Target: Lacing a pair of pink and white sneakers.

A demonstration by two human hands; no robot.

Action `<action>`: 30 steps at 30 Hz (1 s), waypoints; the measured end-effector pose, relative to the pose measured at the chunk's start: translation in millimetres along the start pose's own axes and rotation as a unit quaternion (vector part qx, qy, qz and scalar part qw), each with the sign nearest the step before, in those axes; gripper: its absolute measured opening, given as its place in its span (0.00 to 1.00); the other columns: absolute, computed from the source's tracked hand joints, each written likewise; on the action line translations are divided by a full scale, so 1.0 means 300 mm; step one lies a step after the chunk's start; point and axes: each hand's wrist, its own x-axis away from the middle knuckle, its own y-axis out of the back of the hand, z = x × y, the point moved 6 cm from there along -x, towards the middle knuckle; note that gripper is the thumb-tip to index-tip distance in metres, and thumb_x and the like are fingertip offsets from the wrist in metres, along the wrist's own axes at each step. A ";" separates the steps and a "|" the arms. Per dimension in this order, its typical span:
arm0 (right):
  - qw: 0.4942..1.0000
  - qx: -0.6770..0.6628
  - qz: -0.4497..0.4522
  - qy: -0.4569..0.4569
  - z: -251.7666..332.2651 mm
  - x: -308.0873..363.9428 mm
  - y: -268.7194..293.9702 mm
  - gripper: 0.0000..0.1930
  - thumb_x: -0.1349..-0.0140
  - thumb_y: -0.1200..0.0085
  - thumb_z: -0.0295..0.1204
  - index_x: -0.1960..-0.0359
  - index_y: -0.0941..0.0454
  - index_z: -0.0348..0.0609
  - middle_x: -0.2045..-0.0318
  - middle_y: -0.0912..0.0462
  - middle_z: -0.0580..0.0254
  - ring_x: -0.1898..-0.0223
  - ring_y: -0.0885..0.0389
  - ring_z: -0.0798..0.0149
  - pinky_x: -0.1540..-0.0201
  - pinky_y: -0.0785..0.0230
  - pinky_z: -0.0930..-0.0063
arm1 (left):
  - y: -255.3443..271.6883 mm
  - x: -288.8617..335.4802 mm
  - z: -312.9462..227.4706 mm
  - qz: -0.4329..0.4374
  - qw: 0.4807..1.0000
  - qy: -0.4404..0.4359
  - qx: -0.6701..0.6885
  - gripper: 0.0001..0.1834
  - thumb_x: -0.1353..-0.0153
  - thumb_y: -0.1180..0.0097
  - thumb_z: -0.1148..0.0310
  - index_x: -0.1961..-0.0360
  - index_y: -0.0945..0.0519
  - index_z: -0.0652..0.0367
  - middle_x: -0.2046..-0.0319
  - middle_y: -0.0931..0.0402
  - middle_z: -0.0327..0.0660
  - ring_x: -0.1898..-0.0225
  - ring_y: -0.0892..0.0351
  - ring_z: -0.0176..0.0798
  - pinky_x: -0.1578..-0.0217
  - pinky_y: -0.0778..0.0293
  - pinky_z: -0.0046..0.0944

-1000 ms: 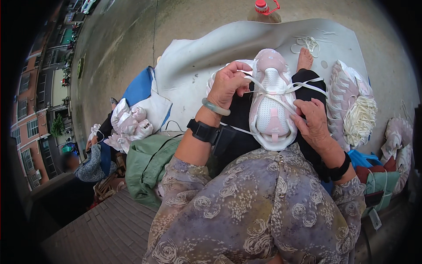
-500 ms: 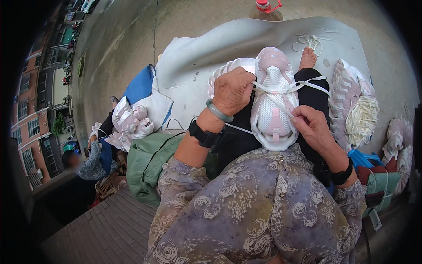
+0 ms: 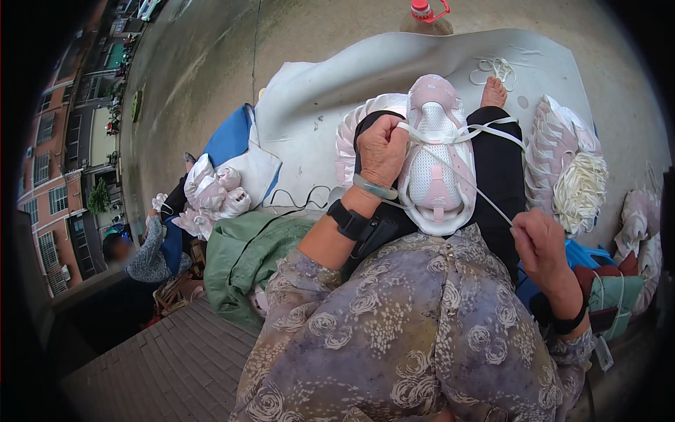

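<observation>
A pink and white sneaker upper (image 3: 426,184) rests between my knees, its tongue end pointing away from me. White shoelace (image 3: 467,133) crosses its front part, with one length trailing over my right thigh. My left hand (image 3: 382,153) is closed beside the upper, pinching the lace near its left edge. Off to the right and nearer my body, my right hand (image 3: 540,243) is closed on another stretch of the lace, drawn taut in a slanting line from the upper. The fingertips of both hands are partly hidden.
Stacked pink and white uppers (image 3: 545,165) lie right, with a bundle of white laces (image 3: 581,188) on them. More uppers (image 3: 355,141) sit behind my left hand. A green cloth bag (image 3: 246,257) lies left, a red-capped bottle (image 3: 426,24) ahead. Another person (image 3: 151,250) sits far left.
My right hand has moved away from the upper, right and toward my body, pulling the lace straight. My left hand has shifted slightly lower, still holding lace.
</observation>
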 end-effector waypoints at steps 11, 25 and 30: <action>0.973 0.231 0.016 0.012 -0.079 0.279 0.054 0.10 0.55 0.48 0.18 0.69 0.29 0.36 0.76 0.31 0.56 0.78 0.31 0.56 0.78 0.40 0.67 | -0.038 0.081 -0.085 0.053 0.977 -0.151 -0.140 0.03 0.54 0.45 0.73 0.76 0.24 0.60 0.82 0.30 0.41 0.82 0.29 0.38 0.79 0.33 0.35; 0.991 0.129 0.025 0.007 -0.057 -0.310 -0.255 0.32 0.56 0.39 0.40 0.50 0.36 0.38 0.62 0.28 0.53 0.64 0.24 0.53 0.64 0.31 0.65 | -0.100 0.094 -0.208 0.082 0.906 -0.329 -0.253 0.09 0.58 0.44 0.73 0.71 0.21 0.56 0.61 0.27 0.43 0.55 0.31 0.48 0.56 0.37 0.44; 0.999 0.043 -0.005 -0.017 -0.097 -0.280 -0.235 0.29 0.55 0.42 0.34 0.50 0.36 0.35 0.65 0.28 0.52 0.66 0.25 0.50 0.65 0.33 0.60 | -0.140 0.091 -0.214 0.103 0.903 -0.320 -0.268 0.06 0.60 0.42 0.71 0.76 0.19 0.53 0.55 0.29 0.45 0.50 0.35 0.51 0.53 0.41 0.48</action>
